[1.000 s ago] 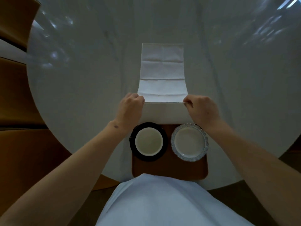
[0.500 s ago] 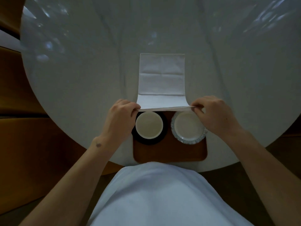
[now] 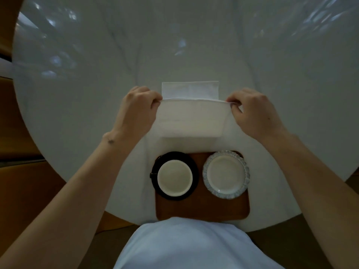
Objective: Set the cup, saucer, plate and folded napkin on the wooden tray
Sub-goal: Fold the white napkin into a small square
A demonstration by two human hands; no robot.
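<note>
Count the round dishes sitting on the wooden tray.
3: a black saucer at the wooden tray's left, a white cup on that saucer, and a scalloped plate at the right. None seem hidden.

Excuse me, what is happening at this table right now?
A person is folding a white napkin on the round table. The left hand and the right hand each pinch one corner of its folded edge. Nearer to the person, a wooden tray already carries a cup on a dark saucer and a plate.

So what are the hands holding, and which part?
The napkin: left hand and right hand each pinch one corner of its raised edge.
</note>
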